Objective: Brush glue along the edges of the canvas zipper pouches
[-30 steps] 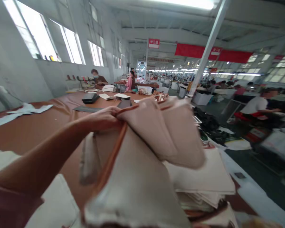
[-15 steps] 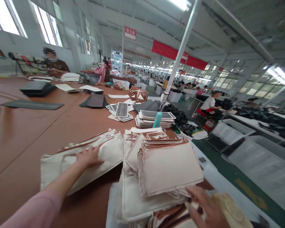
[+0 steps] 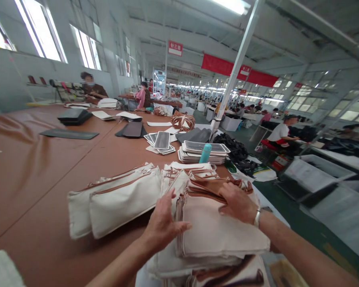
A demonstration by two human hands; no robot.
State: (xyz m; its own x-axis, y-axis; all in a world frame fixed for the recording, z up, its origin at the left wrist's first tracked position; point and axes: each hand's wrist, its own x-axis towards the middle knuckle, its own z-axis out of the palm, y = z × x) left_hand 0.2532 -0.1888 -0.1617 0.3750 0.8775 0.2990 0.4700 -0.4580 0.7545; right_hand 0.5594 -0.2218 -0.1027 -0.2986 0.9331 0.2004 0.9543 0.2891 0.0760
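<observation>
Left hand, fingers wide, at a pouch pile; right hand over its brown edge, grip unclear. More pouches left.

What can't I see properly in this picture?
In the head view:
Inside of the white bags: hidden by their own cloth.
Lower layers of the pile: covered by upper ones.
Pile's left side: partly behind the left hand.
Pale thing in the bottom left corner: cut off by the edges.
Writing on the far sign: too small, blurred.
</observation>
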